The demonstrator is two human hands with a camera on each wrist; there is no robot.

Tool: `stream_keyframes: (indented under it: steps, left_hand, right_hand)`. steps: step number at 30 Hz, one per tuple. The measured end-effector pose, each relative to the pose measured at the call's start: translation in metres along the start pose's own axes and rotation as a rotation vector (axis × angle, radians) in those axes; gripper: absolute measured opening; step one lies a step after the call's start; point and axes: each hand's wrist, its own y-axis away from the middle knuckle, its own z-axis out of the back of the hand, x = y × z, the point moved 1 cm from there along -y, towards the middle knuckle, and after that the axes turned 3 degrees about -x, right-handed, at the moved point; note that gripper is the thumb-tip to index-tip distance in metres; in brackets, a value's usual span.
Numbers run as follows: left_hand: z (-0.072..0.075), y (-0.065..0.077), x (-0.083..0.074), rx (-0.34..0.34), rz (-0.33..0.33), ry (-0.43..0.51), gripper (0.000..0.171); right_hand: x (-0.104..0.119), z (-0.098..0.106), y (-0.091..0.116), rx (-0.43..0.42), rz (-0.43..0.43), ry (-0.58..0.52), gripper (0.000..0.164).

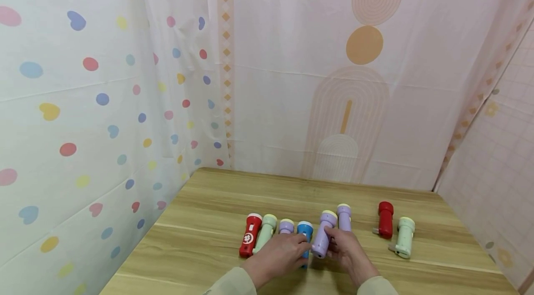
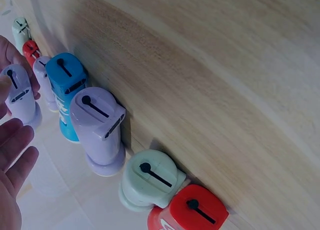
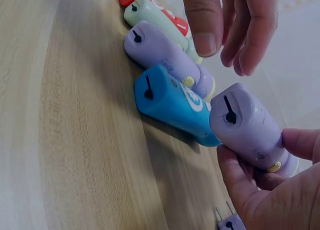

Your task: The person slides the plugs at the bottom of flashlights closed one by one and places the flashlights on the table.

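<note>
My right hand [image 1: 350,253] grips a light purple flashlight [image 1: 323,239] by its body, thumb on one side and fingers on the other. In the right wrist view this flashlight [image 3: 247,127] is lifted off the table, its slotted end toward the camera. My left hand [image 1: 280,255] hovers over the row, with thumb and fingers apart and nothing between them. Below and beside it lie a blue flashlight [image 1: 305,229], another purple flashlight [image 1: 286,226], a pale green flashlight [image 1: 267,231] and a red flashlight [image 1: 250,234], side by side. The left hand partly hides the middle ones.
Behind my right hand lies one more purple flashlight [image 1: 344,216]; the right wrist view shows metal prongs [image 3: 224,211] on it. Farther right are a dark red flashlight [image 1: 385,218] and a pale green flashlight [image 1: 404,237], both with parts sticking out. Curtains [image 1: 267,100] surround the wooden table [image 1: 200,225].
</note>
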Motion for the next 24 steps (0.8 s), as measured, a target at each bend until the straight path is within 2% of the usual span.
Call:
stream_keyframes:
  steps: [5,14,20,24]
  left_hand:
    - [-0.002,0.001,0.003,0.026,0.021,-0.003,0.026]
    - [-0.004,0.005,0.007,0.12,0.122,0.014,0.026]
    - [-0.005,0.008,0.013,0.19,0.198,0.028,0.034]
    - [-0.007,0.01,0.018,0.197,0.23,0.026,0.035]
  right_hand:
    - [-0.002,0.002,-0.002,-0.001,0.008,0.009,0.038]
    - [-0.003,0.005,-0.005,-0.014,-0.026,0.035,0.045]
    - [-0.002,0.006,-0.006,-0.028,-0.062,0.048,0.051]
    - [-0.003,0.006,-0.008,-0.029,-0.081,0.055,0.053]
